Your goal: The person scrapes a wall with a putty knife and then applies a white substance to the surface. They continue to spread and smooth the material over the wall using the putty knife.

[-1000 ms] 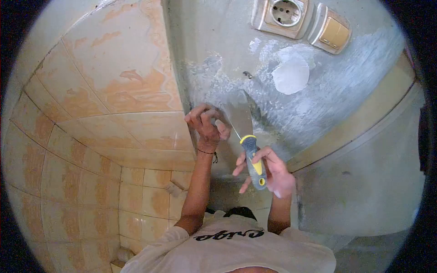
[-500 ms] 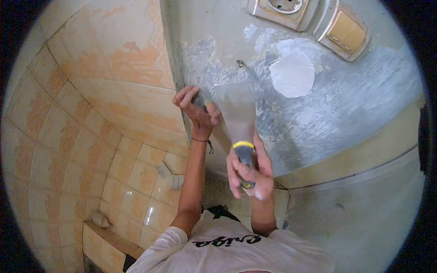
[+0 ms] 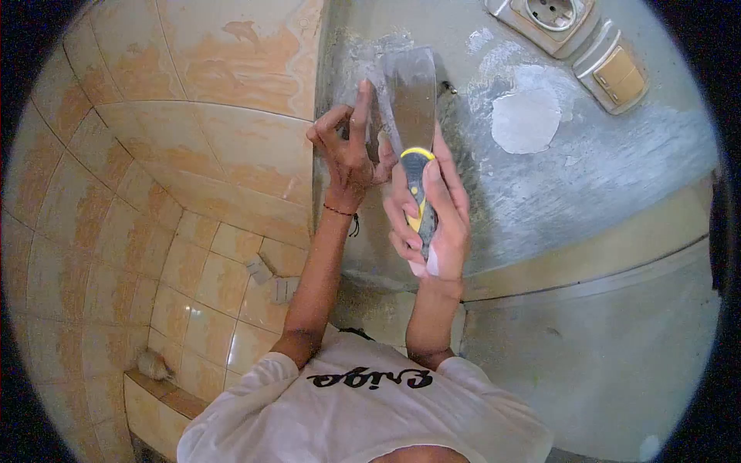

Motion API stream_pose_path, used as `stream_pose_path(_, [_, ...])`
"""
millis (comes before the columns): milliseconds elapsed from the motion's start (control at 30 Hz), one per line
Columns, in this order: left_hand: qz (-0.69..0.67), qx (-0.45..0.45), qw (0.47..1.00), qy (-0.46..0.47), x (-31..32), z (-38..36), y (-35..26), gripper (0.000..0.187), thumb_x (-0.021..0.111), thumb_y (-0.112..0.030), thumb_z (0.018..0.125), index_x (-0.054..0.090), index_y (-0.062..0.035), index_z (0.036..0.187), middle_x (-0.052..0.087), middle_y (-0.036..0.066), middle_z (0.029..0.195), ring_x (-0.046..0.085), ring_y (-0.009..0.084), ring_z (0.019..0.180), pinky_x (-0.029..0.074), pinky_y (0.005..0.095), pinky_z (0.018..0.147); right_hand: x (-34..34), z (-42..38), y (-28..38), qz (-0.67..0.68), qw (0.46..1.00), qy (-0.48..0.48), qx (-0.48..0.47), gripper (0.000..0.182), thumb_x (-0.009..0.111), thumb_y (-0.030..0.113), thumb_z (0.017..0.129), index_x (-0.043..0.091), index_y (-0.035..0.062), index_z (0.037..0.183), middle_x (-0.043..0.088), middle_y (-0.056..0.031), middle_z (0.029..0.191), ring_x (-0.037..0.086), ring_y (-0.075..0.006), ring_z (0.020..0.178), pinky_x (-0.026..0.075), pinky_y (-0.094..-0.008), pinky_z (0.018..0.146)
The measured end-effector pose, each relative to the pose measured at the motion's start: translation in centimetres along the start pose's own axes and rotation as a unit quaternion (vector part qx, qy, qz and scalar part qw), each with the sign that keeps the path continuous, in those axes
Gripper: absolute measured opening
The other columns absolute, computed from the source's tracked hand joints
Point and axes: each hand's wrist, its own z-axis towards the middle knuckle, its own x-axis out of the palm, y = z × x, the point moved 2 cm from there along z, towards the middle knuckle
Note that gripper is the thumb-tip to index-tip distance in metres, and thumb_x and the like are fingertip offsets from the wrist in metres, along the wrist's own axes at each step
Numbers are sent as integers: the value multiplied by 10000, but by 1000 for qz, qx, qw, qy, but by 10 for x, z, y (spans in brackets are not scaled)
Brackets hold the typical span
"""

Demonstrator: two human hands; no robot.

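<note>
In the head view, I see my right hand (image 3: 429, 212) with fingers clamped around the grey-and-yellow handle of a putty knife (image 3: 414, 116), its blade flat against the grey wall (image 3: 587, 177) near the tiled corner. My left hand (image 3: 349, 150) sits just beside the blade, index finger raised against the wall, other fingers loosely curled. A white filler patch (image 3: 525, 119) lies right of the blade, below the socket (image 3: 549, 19) and switch (image 3: 617, 73).

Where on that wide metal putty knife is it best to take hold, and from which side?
Probably the grey and yellow handle, taken from below, as the right hand does here. The handle is thick and rounded for a fist, while the wide flat metal blade points up against the grey plastered wall, thin and edged. The left hand rests beside the blade.
</note>
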Motion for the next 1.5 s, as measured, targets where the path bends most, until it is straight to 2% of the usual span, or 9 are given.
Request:
stream_pose_path(333, [8, 25, 999, 19, -4, 0, 3, 745, 637, -349, 737, 499, -67, 1413, 473, 75, 992, 407, 226, 987, 293, 373, 877, 9, 11, -8, 75, 997, -11, -16, 542, 441, 257, 1029, 253, 157, 1528, 386, -24, 686, 324, -60, 388, 253, -184, 289])
stream_pose_path(400, [-9, 9, 997, 74, -3, -2, 7, 749, 629, -369, 737, 500, -76, 1414, 474, 76, 997, 405, 221, 987, 295, 366, 864, 12, 8, -8, 73, 997, -17, -16, 542, 441, 256, 1029, 252, 163, 1528, 387, -28, 689, 326, -62, 392, 252, -181, 290])
stream_pose_path(600, [15, 34, 999, 14, -1, 0, 4, 760, 619, -390, 733, 498, -81, 1417, 473, 80, 1000, 409, 225, 990, 300, 375, 860, 11, 9, -13, 63, 997, -24, -34, 533, 436, 248, 1032, 253, 173, 1527, 389, -32, 698, 333, -66, 407, 251, -179, 290])
stream_pose_path(867, [1, 30, 999, 28, -5, -1, 4, 766, 627, -389, 731, 495, -78, 1418, 475, 87, 997, 418, 229, 986, 298, 380, 863, 15, 5, -13, 77, 995, -41, -40, 538, 435, 252, 1034, 243, 175, 1531, 386, -29, 698, 344, -68, 407, 241, -179, 290])
stream_pose_path(933, [-3, 33, 999, 37, -5, 1, 4, 767, 632, -388, 730, 495, -77, 1418, 475, 87, 998, 418, 230, 986, 298, 380, 863, 13, 4, -11, 59, 997, -36, -29, 514, 361, 254, 1054, 197, 188, 1536, 390, -45, 719, 309, -68, 396, 247, -162, 266])
stream_pose_path(1133, [16, 39, 998, 41, -5, -2, 5, 754, 635, -367, 749, 485, -61, 1422, 476, 86, 989, 413, 229, 983, 291, 376, 866, 18, 1, -10, 80, 995, -47, -32, 528, 413, 236, 1042, 231, 169, 1534, 374, -25, 704, 341, -66, 399, 234, -184, 279])
stream_pose_path(1200, [-73, -59, 987, 131, 0, -5, 9, 747, 627, -370, 766, 476, -56, 1427, 474, 85, 989, 411, 229, 987, 289, 379, 870, 21, 3, -12, 83, 995, -39, -39, 527, 411, 234, 1043, 231, 169, 1533, 374, -25, 703, 339, -65, 399, 235, -183, 279])
stream_pose_path(1400, [-134, -111, 973, 150, 2, -7, 11, 745, 645, -337, 760, 474, -62, 1430, 472, 84, 1001, 412, 231, 993, 286, 377, 876, 22, 3, -12, 98, 994, -37, -40, 527, 416, 229, 1042, 233, 172, 1533, 380, -25, 699, 338, -65, 403, 234, -181, 280])
stream_pose_path(1500, [-56, -48, 992, 100, 6, -11, 12, 732, 653, -302, 756, 478, -69, 1428, 473, 81, 1001, 413, 229, 996, 282, 373, 883, 20, 1, -15, 91, 994, -32, -43, 521, 421, 226, 1040, 248, 185, 1530, 382, -24, 692, 341, -66, 404, 236, -178, 282])
